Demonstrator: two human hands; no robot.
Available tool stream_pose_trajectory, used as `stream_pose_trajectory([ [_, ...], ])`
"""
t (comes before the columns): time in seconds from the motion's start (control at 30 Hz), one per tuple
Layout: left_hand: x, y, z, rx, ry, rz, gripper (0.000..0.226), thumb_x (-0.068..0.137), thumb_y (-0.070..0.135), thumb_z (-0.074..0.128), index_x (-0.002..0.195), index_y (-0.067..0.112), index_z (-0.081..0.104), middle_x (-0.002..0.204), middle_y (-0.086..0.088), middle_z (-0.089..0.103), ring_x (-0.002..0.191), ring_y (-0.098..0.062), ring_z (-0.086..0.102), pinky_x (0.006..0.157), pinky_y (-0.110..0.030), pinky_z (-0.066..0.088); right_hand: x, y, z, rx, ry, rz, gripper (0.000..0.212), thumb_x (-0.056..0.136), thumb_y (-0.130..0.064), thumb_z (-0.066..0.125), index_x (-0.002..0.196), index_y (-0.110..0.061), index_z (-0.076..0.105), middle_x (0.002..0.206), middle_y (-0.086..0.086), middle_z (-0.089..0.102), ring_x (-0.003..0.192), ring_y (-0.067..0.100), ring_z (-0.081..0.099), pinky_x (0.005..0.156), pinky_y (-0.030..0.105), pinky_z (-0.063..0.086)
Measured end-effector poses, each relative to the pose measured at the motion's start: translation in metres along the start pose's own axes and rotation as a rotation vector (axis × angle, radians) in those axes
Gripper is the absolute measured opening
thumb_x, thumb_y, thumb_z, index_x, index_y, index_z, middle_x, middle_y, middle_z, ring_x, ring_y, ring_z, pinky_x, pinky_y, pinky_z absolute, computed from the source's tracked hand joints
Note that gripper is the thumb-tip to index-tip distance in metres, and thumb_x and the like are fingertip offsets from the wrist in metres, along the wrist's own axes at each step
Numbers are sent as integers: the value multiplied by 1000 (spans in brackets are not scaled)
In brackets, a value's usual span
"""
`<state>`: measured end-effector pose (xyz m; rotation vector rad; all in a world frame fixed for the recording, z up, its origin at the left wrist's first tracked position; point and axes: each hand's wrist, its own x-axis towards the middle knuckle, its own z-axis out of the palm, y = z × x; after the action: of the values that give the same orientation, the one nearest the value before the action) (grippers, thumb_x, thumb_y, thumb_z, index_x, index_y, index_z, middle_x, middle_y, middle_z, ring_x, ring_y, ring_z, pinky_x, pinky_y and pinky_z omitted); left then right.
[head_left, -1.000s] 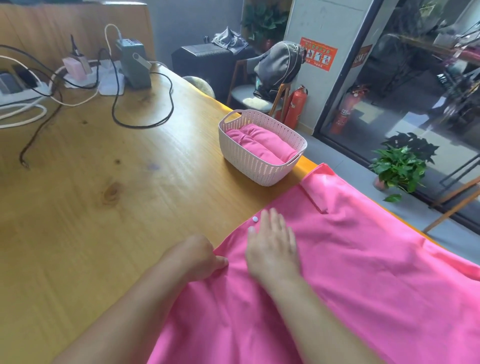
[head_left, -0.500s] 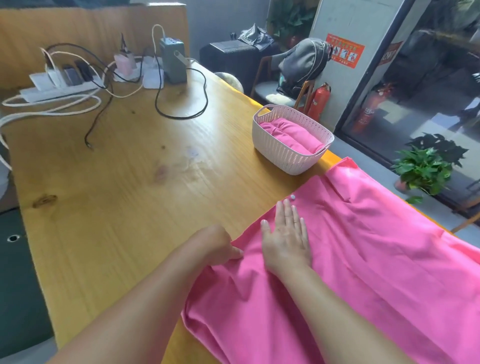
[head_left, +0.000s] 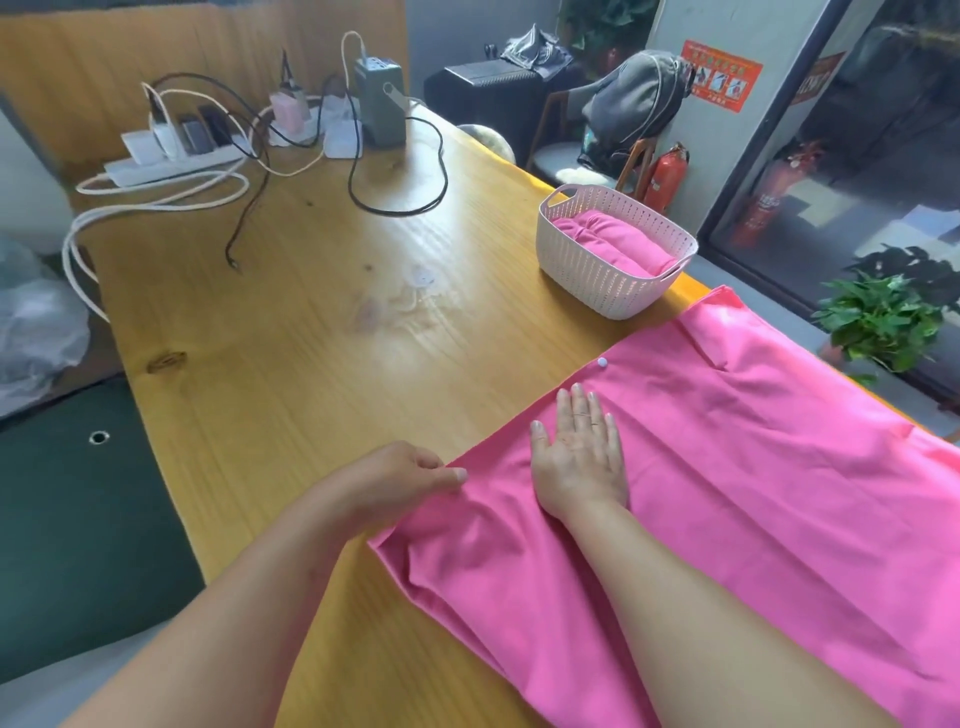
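— Where's the pink cloth (head_left: 727, 493) lying?

— Spread across the near right end of the wooden table (head_left: 311, 364), reaching the table's right-hand edge. It lies mostly flat, with a few long creases and some bunching at the near left corner.

— And the hands?

— The left hand (head_left: 410, 475) sits at the cloth's left edge with its fingers curled in, thumb and forefinger nipping the hem. The right hand (head_left: 579, 452) lies palm down on the cloth just beside it, fingers straight and close together, gripping nothing. There's a thin ring on one finger.

— What's that pale dot?

— A white snap button (head_left: 602, 362) on the cloth's edge, just beyond the right fingertips.

— Anything else on the table?

— A white plastic basket (head_left: 597, 280) stands near the cloth's far corner, not touching it as far as I can tell, with rolled pink cloths (head_left: 613, 241) packed side by side inside. Well apart, at the far end, a white power strip (head_left: 171, 163) holds several plugs, cables (head_left: 395, 208) loop over the wood, and a green box (head_left: 379, 101) stands upright. Beyond the table, a red fire extinguisher (head_left: 665, 176) stands by a chair with a grey backpack (head_left: 634, 98) on it, and a potted plant (head_left: 883, 322) sits by the window.
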<state>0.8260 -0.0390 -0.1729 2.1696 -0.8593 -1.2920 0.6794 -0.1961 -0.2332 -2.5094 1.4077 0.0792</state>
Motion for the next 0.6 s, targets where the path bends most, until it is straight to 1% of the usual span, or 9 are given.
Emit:
stream_pose_trajectory([
  [0.07, -6, -9, 4, -102, 23, 19, 38, 92, 48, 61, 81, 12, 71, 77, -8, 72, 64, -17, 63, 62, -28, 49, 0, 1, 0, -10, -1, 2, 64, 104, -48, 10, 157, -18, -9, 164, -3, -18, 149, 11, -21, 121, 34, -15],
  [0.1, -8, -14, 6, -127, 66, 21, 40, 92, 47, 61, 77, 10, 67, 70, -8, 66, 61, -17, 58, 59, -28, 44, 0, 1, 0, -11, -1, 1, 64, 104, -48, 10, 157, -18, -9, 164, -3, -18, 149, 11, -21, 121, 34, -14],
  [0.17, -12, -26, 8, -107, 185, 14, 44, 91, 48, 61, 72, 8, 61, 66, -4, 52, 60, -16, 46, 59, -29, 35, 0, 0, 0, -11, 2, 2, 64, 103, -49, 10, 157, -18, -9, 164, -3, -18, 149, 11, -21, 121, 34, -15],
  [0.2, -14, -31, 8, -96, 222, 11, 48, 90, 48, 62, 74, 4, 61, 66, -2, 49, 60, -16, 43, 60, -29, 33, 0, 0, 0, -12, 2, 3, 64, 103, -49, 10, 157, -19, -8, 164, -4, -17, 149, 11, -21, 121, 33, -15],
  [0.27, -18, -39, 5, -104, 229, -4, 49, 89, 49, 63, 76, 2, 64, 65, -1, 49, 60, -15, 43, 60, -29, 32, 1, -1, 0, -17, -1, 3, 65, 103, -49, 10, 157, -19, -8, 164, -3, -17, 149, 11, -21, 121, 34, -15],
  [0.37, -24, -40, 0, -67, 214, -6, 38, 91, 43, 64, 66, 14, 60, 64, 1, 49, 59, -13, 42, 58, -28, 31, 0, 0, 1, -25, -16, -1, 65, 103, -50, 8, 157, -19, -9, 164, -3, -18, 149, 11, -22, 121, 34, -14],
  [0.43, -25, -39, 2, -24, 296, -2, 36, 93, 39, 62, 65, 16, 58, 62, 2, 50, 58, -14, 43, 56, -28, 31, 1, 0, 0, -22, -21, 1, 65, 103, -50, 9, 157, -19, -9, 164, -4, -18, 149, 11, -22, 121, 34, -15],
  [0.5, -26, -41, 6, 36, 433, 6, 36, 92, 39, 62, 65, 16, 58, 61, 4, 53, 57, -14, 47, 54, -28, 32, 1, -1, -1, -19, -26, 4, 65, 103, -50, 9, 157, -19, -9, 164, -4, -18, 149, 11, -22, 121, 34, -15],
  [0.6, -24, -49, 16, 120, 571, 19, 30, 87, 38, 67, 65, 21, 58, 66, 6, 59, 67, -15, 56, 60, -29, 42, 0, -1, 0, -27, -21, 5, 65, 103, -50, 9, 157, -19, -9, 164, -3, -18, 149, 11, -21, 121, 34, -15],
])
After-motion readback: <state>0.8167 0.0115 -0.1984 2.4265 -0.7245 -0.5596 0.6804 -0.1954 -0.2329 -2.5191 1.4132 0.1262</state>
